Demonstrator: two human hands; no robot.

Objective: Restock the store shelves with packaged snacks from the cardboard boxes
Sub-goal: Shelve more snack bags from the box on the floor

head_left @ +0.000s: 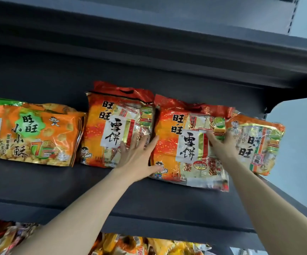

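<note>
Bare forearms reach up; left hand [137,155] and right hand [222,144], fingers spread flat, press the orange-red rice-cracker bag [187,144] on the dark shelf [149,199].

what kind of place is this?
Most likely a retail store aisle: dark metal shelf tiers, rows of packaged snack bags facing outward, and more bags on the tier below.

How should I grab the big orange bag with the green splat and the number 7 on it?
Grab the orange bag by its top edge, coming from the front. It stands upright facing out, and neighbours press against both sides, so only the top and front are free. Use both hands; it looks floppy.
</note>
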